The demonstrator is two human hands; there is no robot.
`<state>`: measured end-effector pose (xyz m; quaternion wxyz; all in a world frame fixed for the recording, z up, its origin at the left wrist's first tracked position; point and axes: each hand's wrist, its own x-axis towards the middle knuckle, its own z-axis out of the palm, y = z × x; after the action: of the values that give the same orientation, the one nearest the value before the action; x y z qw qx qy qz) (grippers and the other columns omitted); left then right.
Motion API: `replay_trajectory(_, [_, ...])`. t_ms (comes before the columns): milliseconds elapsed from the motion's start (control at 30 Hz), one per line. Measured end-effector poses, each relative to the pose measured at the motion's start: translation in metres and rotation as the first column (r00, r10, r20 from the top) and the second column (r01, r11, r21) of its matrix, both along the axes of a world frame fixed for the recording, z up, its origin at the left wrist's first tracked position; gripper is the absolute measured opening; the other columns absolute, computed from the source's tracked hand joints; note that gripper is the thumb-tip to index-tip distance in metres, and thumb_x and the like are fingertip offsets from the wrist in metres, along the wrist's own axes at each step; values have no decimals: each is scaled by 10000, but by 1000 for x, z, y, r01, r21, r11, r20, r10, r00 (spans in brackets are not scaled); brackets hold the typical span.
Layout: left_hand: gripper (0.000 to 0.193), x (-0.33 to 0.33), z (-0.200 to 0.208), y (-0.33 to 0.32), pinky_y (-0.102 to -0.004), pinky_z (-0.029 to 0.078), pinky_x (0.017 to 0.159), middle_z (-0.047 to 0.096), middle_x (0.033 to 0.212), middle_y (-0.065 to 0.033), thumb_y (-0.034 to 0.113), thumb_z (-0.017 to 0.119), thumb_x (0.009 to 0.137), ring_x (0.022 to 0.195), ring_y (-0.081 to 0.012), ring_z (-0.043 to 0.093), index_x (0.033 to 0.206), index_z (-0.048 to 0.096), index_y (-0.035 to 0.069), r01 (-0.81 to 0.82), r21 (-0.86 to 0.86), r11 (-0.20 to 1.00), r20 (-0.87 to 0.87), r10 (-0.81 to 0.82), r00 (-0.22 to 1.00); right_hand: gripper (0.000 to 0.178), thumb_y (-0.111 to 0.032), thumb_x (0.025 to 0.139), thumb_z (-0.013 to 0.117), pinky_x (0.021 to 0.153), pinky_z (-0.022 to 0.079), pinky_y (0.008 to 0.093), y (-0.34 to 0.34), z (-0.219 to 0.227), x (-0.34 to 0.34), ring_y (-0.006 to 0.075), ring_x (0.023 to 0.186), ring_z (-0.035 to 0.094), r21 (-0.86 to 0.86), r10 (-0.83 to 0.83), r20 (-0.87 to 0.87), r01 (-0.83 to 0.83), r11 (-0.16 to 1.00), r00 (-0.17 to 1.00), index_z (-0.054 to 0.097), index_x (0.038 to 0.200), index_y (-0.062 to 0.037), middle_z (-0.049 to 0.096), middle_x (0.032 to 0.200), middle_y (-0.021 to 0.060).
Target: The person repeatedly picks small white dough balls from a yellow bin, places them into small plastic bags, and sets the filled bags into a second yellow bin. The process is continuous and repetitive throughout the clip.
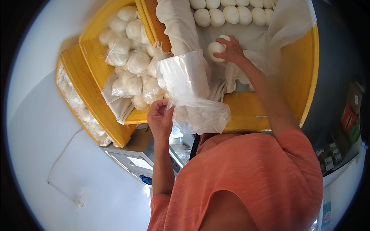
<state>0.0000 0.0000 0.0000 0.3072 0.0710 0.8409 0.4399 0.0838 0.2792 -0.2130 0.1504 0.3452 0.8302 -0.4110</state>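
My left hand point(160, 118) pinches the edge of a clear plastic bag point(210, 115) at the near side of a yellow crate. Pale rounded shapes show through the bag's film, but I cannot make them out clearly. Over the crate, my right hand point(234, 51) grips a round white steamed bun point(216, 51); a second white bun edge shows by its fingertips. Rows of steamed buns point(231, 15) sit on white cloth at the crate's far end. A stack of flat plastic bags point(183, 73) lies over the crate's left side, just beyond the left hand.
Left of the main yellow crate point(308, 69), another yellow crate point(90, 46) holds several bagged buns point(138, 62). A further crate point(83, 88) stands tilted beside it. White cloth point(291, 17) drapes the main crate's rim. Below the crates is a metal-fronted cabinet point(133, 161).
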Motion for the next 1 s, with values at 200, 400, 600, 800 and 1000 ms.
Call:
replay_trajectory(200, [151,-1,13,3,-187,449,683,628,824,-22,11,624,802,750,-65,575,947,611,-25,47,-55,997,-201,-57,978,687,-297,669,712,810,499,340,17,145,79,205,987,589,-943,-785,-172,132,307,596,473,1252,-21,568,1154,88])
replay_trajectory(400, [132,1,37,11,-191,446,664,626,827,-16,21,599,832,716,-60,552,957,610,-18,204,-36,978,-158,-207,966,651,-201,653,738,904,430,310,-97,232,89,202,1039,549,-903,-608,-405,-403,148,683,503,1224,5,559,1156,96])
replay_trajectory(600, [96,30,93,-22,-259,443,541,618,700,-75,92,598,854,559,-155,559,910,609,15,623,50,781,-565,-492,662,474,-255,774,658,791,466,309,-162,250,59,183,876,588,-854,-513,-102,189,484,852,550,1136,31,621,932,109])
replay_trajectory(800, [65,-23,81,-86,-254,388,463,558,650,-32,84,600,859,499,-111,479,887,590,25,324,258,910,-419,-196,886,391,-375,853,582,672,473,427,-186,300,42,292,809,623,-42,201,-206,-214,976,958,616,818,13,633,812,174])
replay_trajectory(1000, [197,-90,83,-136,-208,345,550,463,633,29,172,532,892,592,-50,412,753,515,32,297,223,928,-153,-268,951,224,-224,727,623,664,441,377,-222,326,26,262,669,582,495,817,111,-744,449,566,525,651,-38,555,615,103])
